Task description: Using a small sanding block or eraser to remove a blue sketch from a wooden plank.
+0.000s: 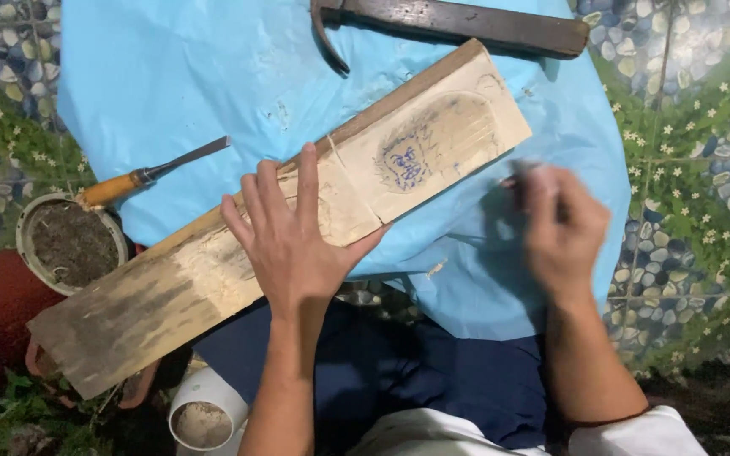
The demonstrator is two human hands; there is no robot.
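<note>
Nearby — soil-filled pot (71,242), left hand (291,245) flat on plank (213,270)

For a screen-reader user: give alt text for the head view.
A left hand presses flat on a long wooden plank over a blue sheet; the blurred right hand hovers beside it. A chisel lies nearby.

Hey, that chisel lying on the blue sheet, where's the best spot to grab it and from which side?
Probably grip the chisel by its orange wooden handle, which lies at the left end near the soil-filled pot. Come from above on the left, fingers wrapped across the handle. The metal blade points up and right, toward the wooden board, so that approach keeps fingers off the edge. The left hand is nearest.
</note>
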